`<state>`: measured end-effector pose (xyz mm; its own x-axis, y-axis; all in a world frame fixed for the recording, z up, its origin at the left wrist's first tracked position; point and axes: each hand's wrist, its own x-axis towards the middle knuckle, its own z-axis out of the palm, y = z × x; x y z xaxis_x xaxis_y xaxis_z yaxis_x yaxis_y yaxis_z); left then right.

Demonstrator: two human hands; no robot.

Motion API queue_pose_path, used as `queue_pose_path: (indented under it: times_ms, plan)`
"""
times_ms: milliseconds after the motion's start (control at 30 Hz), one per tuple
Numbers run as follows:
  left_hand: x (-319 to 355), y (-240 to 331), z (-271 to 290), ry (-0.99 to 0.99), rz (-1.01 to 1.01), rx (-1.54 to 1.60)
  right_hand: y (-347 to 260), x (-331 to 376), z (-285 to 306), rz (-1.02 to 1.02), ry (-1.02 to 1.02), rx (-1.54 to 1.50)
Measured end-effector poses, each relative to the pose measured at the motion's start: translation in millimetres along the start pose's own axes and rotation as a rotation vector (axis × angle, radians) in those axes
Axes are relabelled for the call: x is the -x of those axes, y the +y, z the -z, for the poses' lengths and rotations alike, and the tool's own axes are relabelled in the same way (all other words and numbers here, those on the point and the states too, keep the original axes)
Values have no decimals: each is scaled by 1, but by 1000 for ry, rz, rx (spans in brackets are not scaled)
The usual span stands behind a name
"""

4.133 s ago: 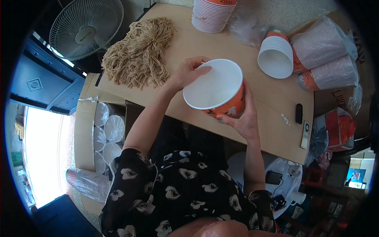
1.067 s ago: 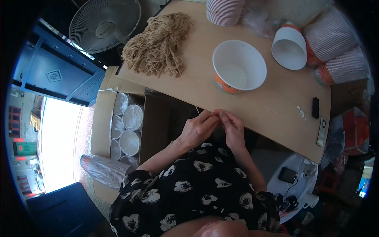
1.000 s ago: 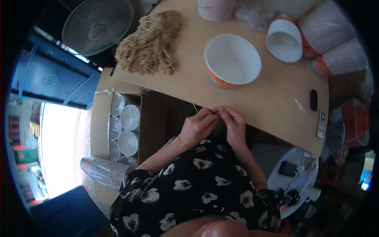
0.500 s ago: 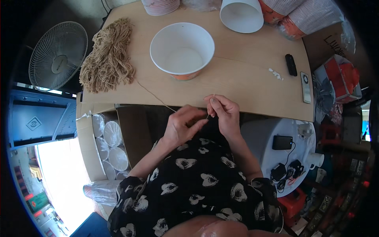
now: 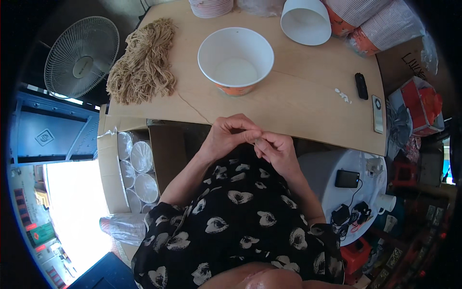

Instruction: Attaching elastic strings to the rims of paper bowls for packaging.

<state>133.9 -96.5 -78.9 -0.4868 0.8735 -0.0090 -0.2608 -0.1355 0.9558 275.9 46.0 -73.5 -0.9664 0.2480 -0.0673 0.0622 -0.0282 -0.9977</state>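
Observation:
A bundle of tan cotton string lies at the left of the wooden table, and one loose strand trails from it toward my left hand. The fingertips of that hand are pinched together, touching those of my right hand just off the table's front edge. My right hand is closed too, thumb against fingers. The bit of string between the fingertips is mostly hidden by them. Beyond my hands stands a wide white paper tub with an orange printed outside.
Stacked paper tubs and a tub on its side line the back. Small white bits, a black gadget and a silver one lie right. A fan, an open carton and a white stool surround the table.
My left hand has moved in to the right, and its fingertips now meet those of my right hand. The right hand has lowered slightly. The whole view has shifted a little.

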Motion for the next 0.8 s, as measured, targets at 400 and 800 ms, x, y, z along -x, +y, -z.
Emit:
queue_pose_path:
  times_ms: [400, 800]
  plan:
    - [23, 17, 18, 11, -8, -97, -6, 13, -37, 158, 214, 37]
    - [-58, 93, 76, 50, -725, -1386, -34, -55, -34, 576, 541, 336]
